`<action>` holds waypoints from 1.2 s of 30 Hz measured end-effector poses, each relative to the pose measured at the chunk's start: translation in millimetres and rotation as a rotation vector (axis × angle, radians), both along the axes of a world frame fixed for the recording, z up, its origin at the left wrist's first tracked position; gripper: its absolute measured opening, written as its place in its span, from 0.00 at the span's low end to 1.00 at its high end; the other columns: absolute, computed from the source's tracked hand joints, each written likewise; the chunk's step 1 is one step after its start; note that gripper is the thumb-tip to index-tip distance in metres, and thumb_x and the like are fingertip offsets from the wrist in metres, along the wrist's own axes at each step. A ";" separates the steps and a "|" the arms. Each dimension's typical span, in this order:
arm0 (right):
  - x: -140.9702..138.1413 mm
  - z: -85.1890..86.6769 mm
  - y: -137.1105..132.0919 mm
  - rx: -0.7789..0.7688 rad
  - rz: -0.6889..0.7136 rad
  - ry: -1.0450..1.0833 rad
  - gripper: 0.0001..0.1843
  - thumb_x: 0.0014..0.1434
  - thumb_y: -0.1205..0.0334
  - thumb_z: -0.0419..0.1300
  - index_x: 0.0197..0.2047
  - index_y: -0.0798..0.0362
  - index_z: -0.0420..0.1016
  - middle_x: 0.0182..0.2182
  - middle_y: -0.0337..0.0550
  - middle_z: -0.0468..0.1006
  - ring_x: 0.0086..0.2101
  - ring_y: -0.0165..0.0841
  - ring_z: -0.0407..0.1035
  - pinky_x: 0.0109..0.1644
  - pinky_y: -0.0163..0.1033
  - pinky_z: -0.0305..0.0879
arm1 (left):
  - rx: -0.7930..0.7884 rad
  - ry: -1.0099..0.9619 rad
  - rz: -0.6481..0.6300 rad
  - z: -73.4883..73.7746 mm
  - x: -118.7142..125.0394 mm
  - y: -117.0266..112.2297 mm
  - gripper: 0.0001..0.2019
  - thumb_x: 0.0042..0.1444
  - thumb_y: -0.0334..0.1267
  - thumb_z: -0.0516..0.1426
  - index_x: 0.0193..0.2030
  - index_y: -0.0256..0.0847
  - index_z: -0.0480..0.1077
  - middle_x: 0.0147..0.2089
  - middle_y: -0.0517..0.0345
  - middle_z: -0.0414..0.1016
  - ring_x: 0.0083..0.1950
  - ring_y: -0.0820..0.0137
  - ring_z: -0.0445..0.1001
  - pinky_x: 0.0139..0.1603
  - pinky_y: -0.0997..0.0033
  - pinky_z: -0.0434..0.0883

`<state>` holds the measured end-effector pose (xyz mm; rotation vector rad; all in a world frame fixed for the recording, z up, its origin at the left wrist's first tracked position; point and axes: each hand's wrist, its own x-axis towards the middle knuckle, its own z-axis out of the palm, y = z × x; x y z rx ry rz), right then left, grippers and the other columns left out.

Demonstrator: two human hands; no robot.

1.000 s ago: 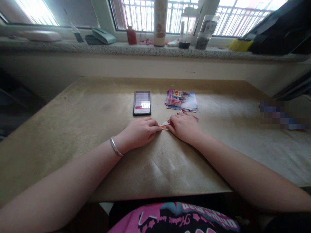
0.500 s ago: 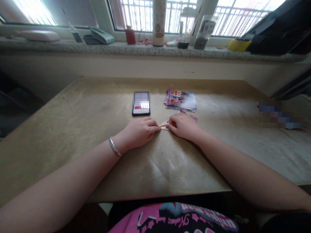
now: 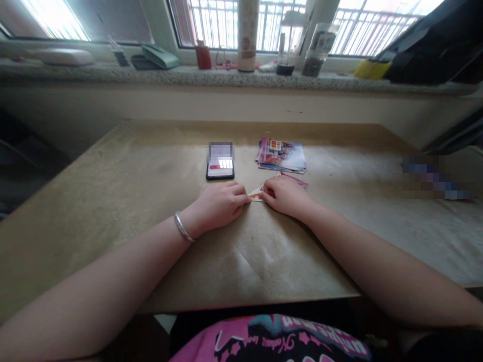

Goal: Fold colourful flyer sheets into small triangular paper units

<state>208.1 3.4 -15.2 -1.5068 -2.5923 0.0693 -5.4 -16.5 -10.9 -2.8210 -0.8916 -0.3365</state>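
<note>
Folded paper [image 3: 256, 194], white and orange with a pink part, flat on the table [image 3: 241, 271], between and partly under the hands. I see the left hand [image 3: 222, 205] nearly closed, thumb and index pinching the paper's pointed end. Right hand [image 3: 287, 197] curled over the rest, fingertips on it; I can't tell if it grips or just presses. Phone [image 3: 220, 172] just beyond the left hand, stack of printed sheets [image 3: 283, 156] just beyond the right. Bracelet [image 3: 183, 228] around left wrist. Windowsill [image 3: 211, 78] with bottles well past both hands.
</note>
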 end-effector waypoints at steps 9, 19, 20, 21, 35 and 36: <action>0.3 1.1 -0.6 -0.004 0.001 0.005 0.12 0.61 0.56 0.53 0.30 0.53 0.72 0.33 0.47 0.79 0.35 0.37 0.69 0.37 0.38 0.56 | -0.034 -0.018 -0.044 1.5 -3.7 4.1 0.13 0.59 0.28 0.51 0.43 0.39 0.76 0.41 0.52 0.75 0.42 0.67 0.72 0.43 0.67 0.72; 1.0 0.2 -0.9 -0.006 -0.007 0.037 0.12 0.61 0.56 0.54 0.30 0.53 0.71 0.32 0.46 0.79 0.34 0.36 0.69 0.36 0.37 0.57 | -0.070 0.005 -0.012 7.1 -9.4 6.3 0.12 0.54 0.27 0.53 0.40 0.39 0.76 0.41 0.55 0.77 0.42 0.68 0.73 0.44 0.68 0.72; 1.1 -0.2 -0.9 -0.005 -0.007 0.042 0.12 0.60 0.56 0.54 0.29 0.52 0.71 0.32 0.46 0.79 0.33 0.35 0.69 0.36 0.37 0.57 | -0.069 0.005 -0.010 7.3 -10.3 6.7 0.12 0.54 0.27 0.53 0.39 0.40 0.76 0.41 0.55 0.77 0.42 0.68 0.74 0.44 0.68 0.72; 1.2 -0.5 -0.9 -0.004 -0.005 0.046 0.12 0.60 0.55 0.54 0.29 0.52 0.71 0.32 0.46 0.79 0.33 0.35 0.69 0.35 0.37 0.56 | -0.067 0.007 -0.011 7.4 -11.2 7.0 0.12 0.54 0.27 0.53 0.39 0.40 0.76 0.41 0.56 0.78 0.42 0.67 0.74 0.43 0.68 0.72; 2.0 -0.4 -1.2 -0.002 -0.007 0.050 0.13 0.60 0.54 0.54 0.30 0.52 0.72 0.32 0.46 0.79 0.34 0.36 0.70 0.37 0.37 0.57 | -0.171 -0.148 -0.020 3.6 -20.0 10.3 0.12 0.56 0.27 0.50 0.38 0.38 0.75 0.41 0.55 0.78 0.42 0.69 0.75 0.47 0.68 0.72; 2.2 -0.7 -1.1 0.000 -0.008 0.053 0.13 0.60 0.54 0.54 0.29 0.52 0.72 0.32 0.46 0.79 0.34 0.36 0.70 0.37 0.37 0.57 | -0.165 -0.157 -0.014 3.1 -19.0 9.9 0.12 0.56 0.27 0.50 0.39 0.38 0.75 0.42 0.54 0.78 0.43 0.69 0.74 0.47 0.68 0.72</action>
